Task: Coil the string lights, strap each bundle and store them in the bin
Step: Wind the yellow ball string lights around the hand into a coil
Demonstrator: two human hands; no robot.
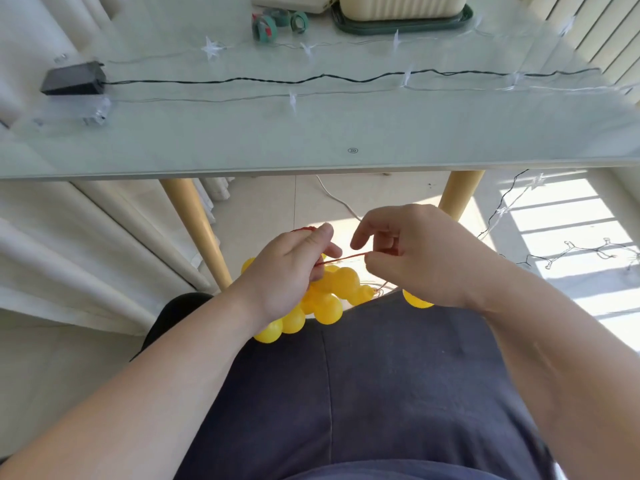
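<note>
A bundle of yellow ball lights (332,296) rests on my lap, below the table's front edge. My left hand (287,271) lies over the bundle and pinches one end of a thin red strap (346,258). My right hand (412,254) pinches the other end, so the strap runs taut between them. On the glass table (311,133) a dark-wired string (311,77) and clear star lights (211,47) lie stretched out. The cream bin (401,6) stands at the far edge on a green tray (398,26).
A black battery box (74,77) and a clear one (93,110) sit at the table's left. Several green tape rolls (277,22) lie near the bin. Wooden table legs (197,233) flank my knees. More light strings (585,251) trail on the floor at right.
</note>
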